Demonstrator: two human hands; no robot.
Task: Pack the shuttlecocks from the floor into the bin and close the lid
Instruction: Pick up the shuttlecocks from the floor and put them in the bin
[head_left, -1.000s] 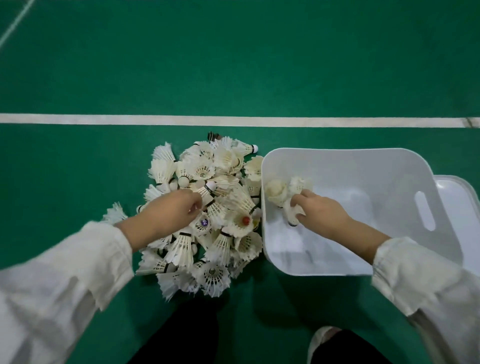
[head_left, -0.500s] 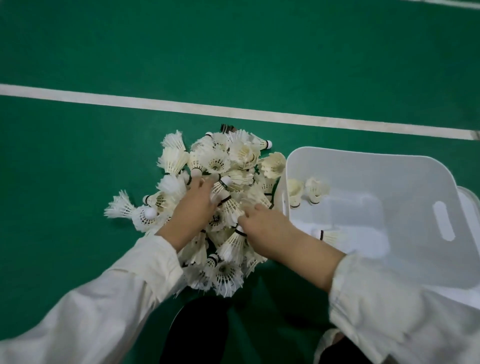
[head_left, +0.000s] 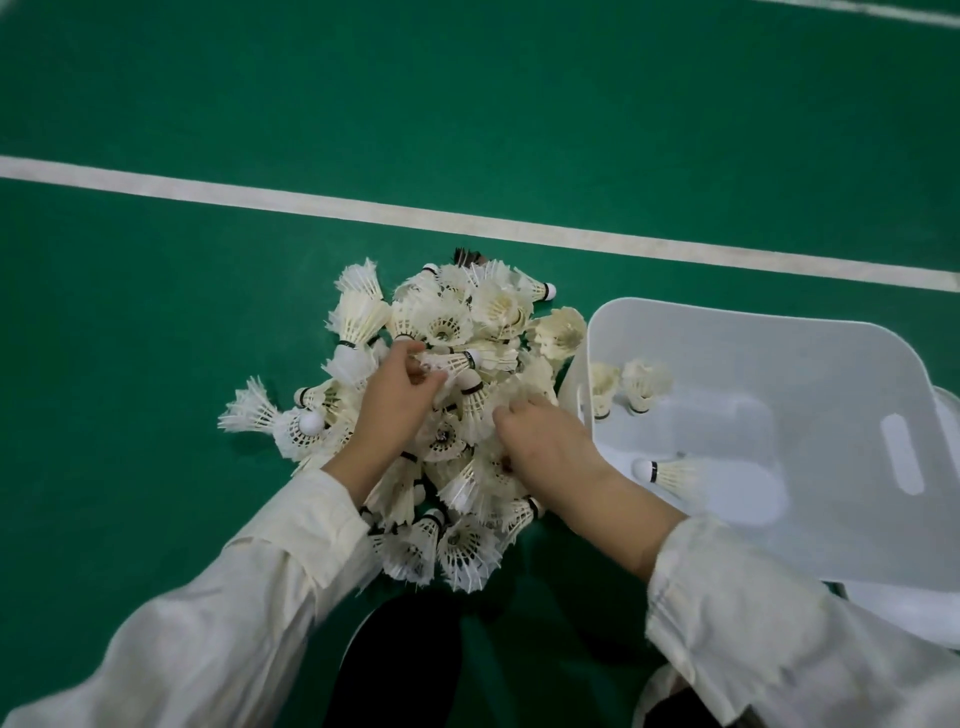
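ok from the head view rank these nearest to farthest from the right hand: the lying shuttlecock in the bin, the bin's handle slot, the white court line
From the right hand:
1. Lying shuttlecock, just to its right inside the bin.
2. Handle slot, on the bin's far right wall.
3. White court line, beyond the pile, across the floor.

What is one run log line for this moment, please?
stage: gathering | left hand: gripping shuttlecocks in pile | right hand: on pile, grasp unclear | bin: open, three shuttlecocks inside | lid: not on

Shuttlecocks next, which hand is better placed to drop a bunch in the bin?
Probably the right hand: it lies on the pile's edge beside the bin; the left hand is farther away.
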